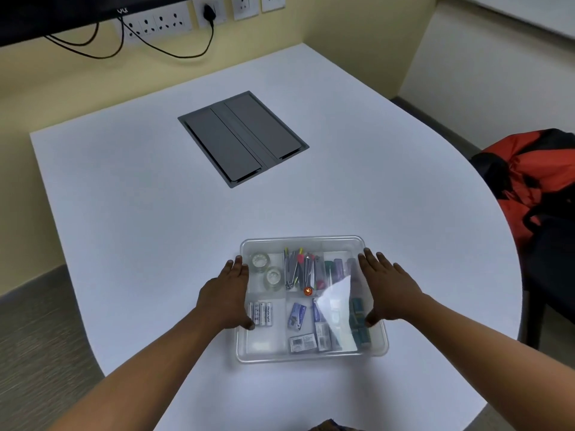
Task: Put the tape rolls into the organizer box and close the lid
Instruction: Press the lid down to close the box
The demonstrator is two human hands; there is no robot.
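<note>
I had both palms flat, fingers spread: left hand (228,293) on the left edge of the clear lid (339,293), right hand (387,293) on the right. Two tape rolls (266,270) sat in the organizer box's (311,357) far-left compartment. I judged even pressure w/ both sides best, then corners, so it'd seat on the white surface (155,228).

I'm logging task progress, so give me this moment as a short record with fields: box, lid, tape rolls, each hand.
box: clear organizer box on the white table
lid: clear lid lies over the box, seemingly closed
tape rolls: two clear tape rolls inside, far-left compartment
left hand: left hand flat on lid's left edge
right hand: right hand flat on lid's right edge
other contents: batteries, pens, small packets
</note>
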